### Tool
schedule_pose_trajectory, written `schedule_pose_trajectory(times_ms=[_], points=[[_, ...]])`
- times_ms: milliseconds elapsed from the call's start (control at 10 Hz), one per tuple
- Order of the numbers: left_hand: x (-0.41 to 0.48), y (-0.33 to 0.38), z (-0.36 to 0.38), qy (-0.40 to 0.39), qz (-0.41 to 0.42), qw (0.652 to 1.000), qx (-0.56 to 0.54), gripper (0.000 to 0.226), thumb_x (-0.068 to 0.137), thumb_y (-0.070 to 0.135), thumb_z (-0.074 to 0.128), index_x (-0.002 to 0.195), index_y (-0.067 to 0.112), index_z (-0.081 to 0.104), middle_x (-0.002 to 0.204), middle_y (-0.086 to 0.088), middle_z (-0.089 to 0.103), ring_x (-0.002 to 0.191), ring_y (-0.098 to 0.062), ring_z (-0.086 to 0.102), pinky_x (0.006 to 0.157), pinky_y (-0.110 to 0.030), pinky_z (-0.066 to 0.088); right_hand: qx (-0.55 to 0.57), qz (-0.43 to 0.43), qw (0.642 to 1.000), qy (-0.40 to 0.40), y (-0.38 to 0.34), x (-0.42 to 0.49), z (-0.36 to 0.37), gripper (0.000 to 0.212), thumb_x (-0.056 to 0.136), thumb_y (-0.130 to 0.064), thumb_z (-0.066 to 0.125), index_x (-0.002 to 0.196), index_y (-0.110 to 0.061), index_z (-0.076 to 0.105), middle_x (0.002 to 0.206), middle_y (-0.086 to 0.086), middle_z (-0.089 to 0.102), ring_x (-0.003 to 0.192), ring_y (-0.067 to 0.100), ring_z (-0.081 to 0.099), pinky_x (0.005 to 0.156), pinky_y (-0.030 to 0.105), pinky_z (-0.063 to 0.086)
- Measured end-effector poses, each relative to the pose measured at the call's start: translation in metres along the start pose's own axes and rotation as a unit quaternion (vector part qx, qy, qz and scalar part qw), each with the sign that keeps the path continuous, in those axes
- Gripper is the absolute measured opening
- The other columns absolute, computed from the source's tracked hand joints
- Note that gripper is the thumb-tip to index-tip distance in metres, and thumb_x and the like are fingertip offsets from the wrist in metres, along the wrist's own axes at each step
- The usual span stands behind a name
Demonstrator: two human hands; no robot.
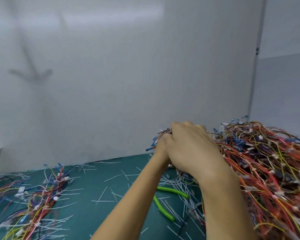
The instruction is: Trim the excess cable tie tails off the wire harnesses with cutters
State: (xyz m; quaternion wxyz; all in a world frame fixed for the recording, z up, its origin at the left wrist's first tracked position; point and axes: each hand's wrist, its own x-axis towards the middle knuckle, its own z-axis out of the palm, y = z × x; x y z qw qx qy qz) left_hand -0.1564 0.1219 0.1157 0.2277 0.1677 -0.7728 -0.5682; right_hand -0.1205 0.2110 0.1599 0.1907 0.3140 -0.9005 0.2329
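Reaching in from 6 o'clock, both bare forearms run up toward 1 o'clock and meet at the near-left edge of the heap of wire harnesses.

- Heap: red, yellow, blue and white wires with small white connectors, filling the view from 2 to 5 o'clock. It sits on the green mat against the white wall panel.
- Right hand: back toward the camera, lying on the heap's left shoulder. Its fingers are bent over and down into the wires, grasping a bunch at the top. The tips are hidden.
- Left hand: tucked just at 9 o'clock of the right hand and touching it, mostly covered. Cannot tell whether its fingers are clenched or released. A few wires show just above it.
- Cutters: green handles spread, lying on the mat at 6 o'clock of the hands, between the two forearms, touched by neither hand. The head is hidden behind the left forearm.
- Cut tie tails: white slivers strewn across the mat, thickest around the cutters.
- Smaller pile of harnesses: at 8 o'clock of the view, well apart from the hands.

Motion blur softens the heap's right side.
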Motion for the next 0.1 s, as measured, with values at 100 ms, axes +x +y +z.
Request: schedule_pose_trajectory(times_ms=[100], points=[[-0.0107, 0.0067, -0.0375, -0.039, 0.008, 0.998, -0.053, 0.027, 0.096, 0.002, 0.052, 0.072, 0.012, 0.061, 0.061, 0.002, 0.057, 0.055, -0.007, 0.050, 0.047, -0.009, 0.041, 0.089, 0.008, 0.996, 0.017, 0.0028, -0.0041, -0.0150, 0.033, 0.102, -0.032, 0.042, 0.130, -0.020, 0.056, 0.132, 0.006, 0.059, 0.122, 0.028, 0.052, 0.097, 0.042, 0.045]])
